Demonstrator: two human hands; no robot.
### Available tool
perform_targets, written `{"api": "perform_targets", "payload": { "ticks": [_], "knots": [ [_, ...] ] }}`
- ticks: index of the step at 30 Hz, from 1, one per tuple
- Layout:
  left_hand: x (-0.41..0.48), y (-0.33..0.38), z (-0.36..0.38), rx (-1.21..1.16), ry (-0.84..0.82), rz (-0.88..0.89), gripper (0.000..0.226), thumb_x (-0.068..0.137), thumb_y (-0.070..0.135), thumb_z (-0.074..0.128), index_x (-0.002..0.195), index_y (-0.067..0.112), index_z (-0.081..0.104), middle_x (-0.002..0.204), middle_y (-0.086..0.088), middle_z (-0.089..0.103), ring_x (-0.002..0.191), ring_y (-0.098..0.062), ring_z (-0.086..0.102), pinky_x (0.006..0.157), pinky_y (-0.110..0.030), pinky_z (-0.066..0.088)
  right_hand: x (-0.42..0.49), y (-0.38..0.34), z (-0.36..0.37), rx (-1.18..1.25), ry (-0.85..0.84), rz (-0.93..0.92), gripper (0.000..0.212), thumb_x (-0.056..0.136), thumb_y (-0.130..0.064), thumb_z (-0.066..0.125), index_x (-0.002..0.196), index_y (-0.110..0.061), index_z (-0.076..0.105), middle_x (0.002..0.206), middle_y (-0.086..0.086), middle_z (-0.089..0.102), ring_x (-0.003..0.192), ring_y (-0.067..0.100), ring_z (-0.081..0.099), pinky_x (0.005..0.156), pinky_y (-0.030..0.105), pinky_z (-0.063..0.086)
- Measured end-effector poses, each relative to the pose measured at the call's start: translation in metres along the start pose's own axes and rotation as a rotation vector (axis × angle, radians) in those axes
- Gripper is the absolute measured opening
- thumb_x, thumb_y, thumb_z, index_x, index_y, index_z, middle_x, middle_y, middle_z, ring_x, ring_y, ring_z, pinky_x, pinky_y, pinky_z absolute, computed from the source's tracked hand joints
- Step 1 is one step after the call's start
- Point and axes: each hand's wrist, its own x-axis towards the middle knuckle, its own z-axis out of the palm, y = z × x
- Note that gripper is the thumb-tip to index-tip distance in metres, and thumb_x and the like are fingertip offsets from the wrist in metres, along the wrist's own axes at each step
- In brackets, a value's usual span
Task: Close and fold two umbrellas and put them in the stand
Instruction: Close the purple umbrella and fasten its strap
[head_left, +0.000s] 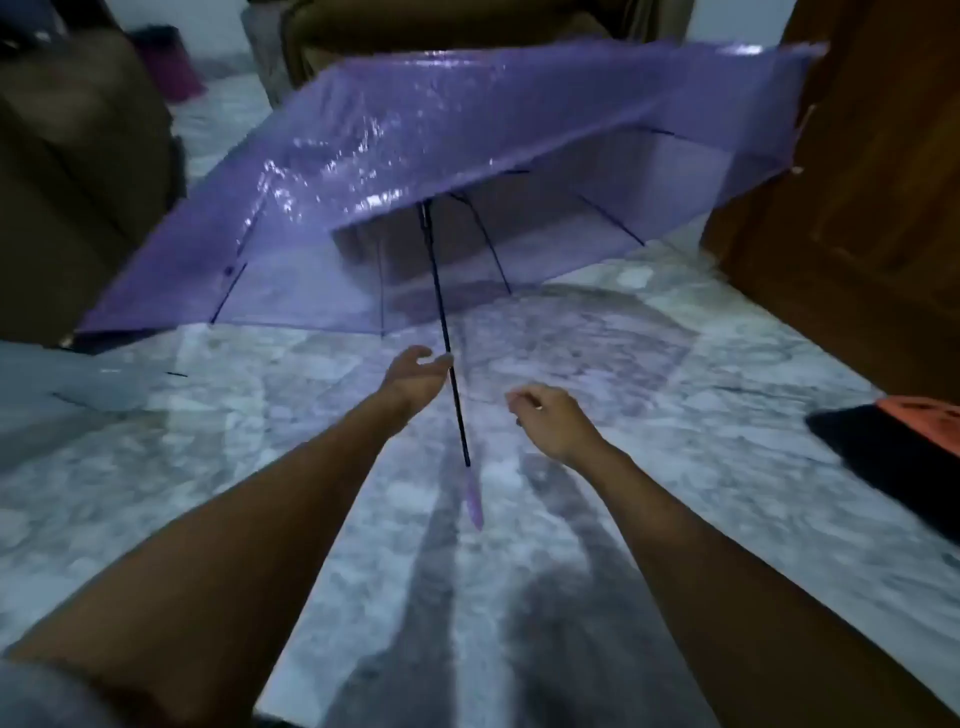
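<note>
Both hands reaching at open purple umbrella, nothing gripped yet.

Near: two bare forearms stretching fwd over marble floor (649, 332). Left hand (413, 376) is cupping open, fingers spread, fingertips just touching the dark shaft (451, 374). Right hand (550, 418) is hovering just beside shaft w/ fingers loosely curled, holding nothing. Purple handle (474, 499) is pointing toward the camera betw. the arms. Farther: umbrella canopy (415, 171) is sitting fully open, tilted, lower left edge near floor. Wooden door (857, 182) far right.

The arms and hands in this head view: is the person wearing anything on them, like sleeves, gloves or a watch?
Both forearms are bare to the lower edge of the picture: no sleeves, gloves or watch show. The left hand and right hand are bare too; blur hides any ring.
</note>
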Motion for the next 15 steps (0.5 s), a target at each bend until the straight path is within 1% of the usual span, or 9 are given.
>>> {"api": "perform_targets", "payload": {
  "ticks": [2,4,5,7,9,10,11,13,15],
  "knots": [
    [0.024,-0.009,0.011,-0.044,0.05,0.046,0.044,0.093,0.04,0.059,0.126,0.012,0.055,0.128,-0.018,0.058,0.116,-0.032,0.057,0.1,-0.037,0.046,0.023,0.018,0.018,0.029,0.005,-0.03,0.03,0.102,-0.029,0.046,0.114,-0.008,0.065,0.118,0.018,0.065,0.106,0.034,0.063,0.092,0.044,0.051],
    [0.053,-0.011,0.019,-0.038,0.076,0.11,0.028,0.095,0.038,0.056,0.106,0.012,0.06,0.116,-0.012,0.057,0.103,-0.027,0.055,0.09,-0.032,0.046,0.058,0.032,0.03,0.046,0.002,-0.031,0.032,0.101,-0.029,0.049,0.118,-0.006,0.063,0.123,0.018,0.063,0.11,0.035,0.06,0.096,0.047,0.051],
    [0.067,-0.013,0.023,-0.059,0.082,0.134,0.028,0.096,0.036,0.054,0.106,0.011,0.059,0.113,-0.011,0.056,0.1,-0.026,0.054,0.085,-0.032,0.044,0.075,0.035,0.035,0.041,-0.002,-0.027,0.033,0.1,-0.03,0.05,0.122,-0.007,0.061,0.125,0.014,0.062,0.11,0.033,0.06,0.094,0.044,0.05],
    [0.088,-0.011,0.031,-0.119,0.102,0.172,0.037,0.099,0.032,0.052,0.123,0.004,0.056,0.116,-0.008,0.055,0.1,-0.022,0.051,0.083,-0.03,0.041,0.099,0.033,0.04,0.01,0.01,-0.046,0.031,0.101,-0.031,0.049,0.118,-0.01,0.062,0.112,0.008,0.062,0.098,0.027,0.057,0.084,0.035,0.046],
    [0.106,-0.003,0.032,-0.174,0.116,0.17,0.047,0.099,0.033,0.052,0.132,0.0,0.05,0.131,-0.009,0.054,0.108,-0.022,0.051,0.092,-0.03,0.043,0.119,0.021,0.044,0.014,0.058,-0.082,0.027,0.1,-0.032,0.049,0.114,-0.013,0.062,0.103,0.005,0.06,0.094,0.026,0.056,0.079,0.032,0.043],
    [0.115,0.003,0.031,-0.177,0.115,0.166,0.053,0.098,0.036,0.052,0.137,0.001,0.047,0.138,-0.012,0.051,0.114,-0.025,0.051,0.098,-0.033,0.044,0.127,0.016,0.047,0.016,0.073,-0.098,0.027,0.1,-0.032,0.049,0.118,-0.015,0.061,0.109,0.005,0.06,0.1,0.027,0.057,0.081,0.031,0.043],
    [0.12,0.01,0.031,-0.179,0.106,0.167,0.057,0.098,0.039,0.051,0.141,0.004,0.044,0.141,-0.013,0.049,0.116,-0.028,0.052,0.1,-0.037,0.046,0.134,0.011,0.051,0.023,0.083,-0.119,0.031,0.1,-0.032,0.049,0.125,-0.016,0.058,0.12,0.005,0.06,0.109,0.027,0.057,0.087,0.031,0.044],
    [0.13,0.019,0.029,-0.2,0.104,0.162,0.058,0.097,0.04,0.052,0.143,0.007,0.042,0.139,-0.014,0.051,0.112,-0.031,0.055,0.091,-0.039,0.05,0.146,0.008,0.059,0.05,0.068,-0.143,0.041,0.1,-0.031,0.049,0.137,-0.015,0.049,0.139,0.007,0.052,0.123,0.027,0.052,0.1,0.035,0.043],
    [0.141,0.022,0.027,-0.199,0.081,0.12,0.057,0.096,0.041,0.053,0.141,0.006,0.045,0.134,-0.016,0.055,0.107,-0.032,0.06,0.084,-0.038,0.052,0.157,0.009,0.065,0.073,0.028,-0.158,0.046,0.1,-0.034,0.049,0.142,-0.015,0.043,0.144,0.009,0.048,0.127,0.027,0.05,0.105,0.037,0.041]
  ]
}}
